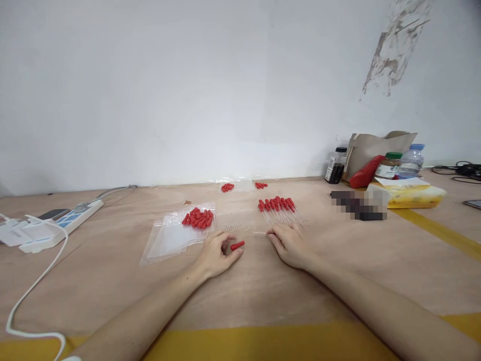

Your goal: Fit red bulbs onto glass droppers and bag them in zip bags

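Note:
Between the thumb and fingers of my left hand (220,253) is a red rubber dropper bulb (237,245), its narrow end pointing right. My right hand (289,243) pinches a thin clear dropper tube (260,233), whose free end sticks out to the left. The bulb and tube are apart. Just beyond my hands lies a row of clear tubes (235,219). Behind my right hand, several droppers with red bulbs (277,203) lie side by side. A pile of loose red bulbs (198,218) rests on clear plastic bags (167,235) beyond my left hand.
Small groups of red bulbs (227,187) lie on plastic near the wall. At left are a power strip (62,228) and white cable (28,291). A dark bottle (335,165), jar (389,165), water bottle (411,160) and yellow tissue pack (415,194) stand at right.

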The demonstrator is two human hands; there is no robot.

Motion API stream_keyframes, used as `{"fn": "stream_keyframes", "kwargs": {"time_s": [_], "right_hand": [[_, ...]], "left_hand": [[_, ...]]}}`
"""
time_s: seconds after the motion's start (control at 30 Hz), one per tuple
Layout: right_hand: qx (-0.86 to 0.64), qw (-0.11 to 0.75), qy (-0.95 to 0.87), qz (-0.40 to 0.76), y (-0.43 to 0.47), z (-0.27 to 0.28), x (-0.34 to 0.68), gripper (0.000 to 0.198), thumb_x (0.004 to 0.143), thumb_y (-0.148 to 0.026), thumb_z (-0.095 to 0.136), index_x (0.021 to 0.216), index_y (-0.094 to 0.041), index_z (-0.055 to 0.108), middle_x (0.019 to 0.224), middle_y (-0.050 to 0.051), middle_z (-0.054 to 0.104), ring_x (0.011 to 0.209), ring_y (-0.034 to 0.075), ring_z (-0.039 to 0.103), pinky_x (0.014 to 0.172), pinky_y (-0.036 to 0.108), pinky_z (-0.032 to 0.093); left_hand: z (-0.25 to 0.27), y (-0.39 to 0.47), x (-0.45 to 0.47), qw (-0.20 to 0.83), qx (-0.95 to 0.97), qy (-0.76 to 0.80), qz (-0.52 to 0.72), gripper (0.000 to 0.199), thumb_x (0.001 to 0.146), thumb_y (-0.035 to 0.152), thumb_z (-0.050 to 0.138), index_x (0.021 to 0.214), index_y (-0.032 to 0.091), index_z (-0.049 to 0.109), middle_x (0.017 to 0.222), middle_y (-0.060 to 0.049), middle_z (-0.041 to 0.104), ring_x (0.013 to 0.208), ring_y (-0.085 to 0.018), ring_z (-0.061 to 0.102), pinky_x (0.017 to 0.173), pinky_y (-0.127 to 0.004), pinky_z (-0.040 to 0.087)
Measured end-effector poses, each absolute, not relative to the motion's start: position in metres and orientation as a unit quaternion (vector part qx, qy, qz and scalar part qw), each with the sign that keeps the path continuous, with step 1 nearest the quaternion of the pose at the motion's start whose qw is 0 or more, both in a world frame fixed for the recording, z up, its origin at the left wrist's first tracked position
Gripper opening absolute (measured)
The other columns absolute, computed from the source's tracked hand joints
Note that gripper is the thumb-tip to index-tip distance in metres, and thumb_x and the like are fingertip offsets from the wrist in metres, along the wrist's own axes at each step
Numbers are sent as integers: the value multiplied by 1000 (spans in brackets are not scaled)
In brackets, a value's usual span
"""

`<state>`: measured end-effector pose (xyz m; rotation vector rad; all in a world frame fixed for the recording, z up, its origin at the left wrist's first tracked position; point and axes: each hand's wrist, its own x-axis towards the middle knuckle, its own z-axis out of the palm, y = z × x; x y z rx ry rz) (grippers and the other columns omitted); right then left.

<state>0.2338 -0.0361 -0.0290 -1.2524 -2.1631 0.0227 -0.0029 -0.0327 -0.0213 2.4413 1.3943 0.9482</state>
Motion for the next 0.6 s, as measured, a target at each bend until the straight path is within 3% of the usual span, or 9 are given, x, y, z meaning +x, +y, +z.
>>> {"fn": "stream_keyframes", "kwargs": {"time_s": [0.17,0.33,0.6], "right_hand": [[-464,327,-822,37,-39,-27,230,18,86,-21,39,86,-20,57,86,1,64,80,15,56,78,32,29],[-461,368,-800,111,-43,-26,227,15,84,-23,43,84,-21,58,79,0,65,73,14,56,79,33,32],[-442,366,-815,86,-51,-22,220,15,84,-24,42,85,-21,57,77,1,65,72,14,55,79,33,31]], "left_hand": [[-22,-28,1,97,829,446,323,16,79,30,55,74,16,62,69,-2,55,61,-13,51,58,-25,41],[-19,-35,2,142,825,419,352,13,84,27,49,85,17,57,79,-2,60,72,-15,54,67,-27,43],[-17,-39,4,191,820,397,364,17,86,28,46,96,20,57,93,-3,64,87,-18,58,79,-32,44]]}}
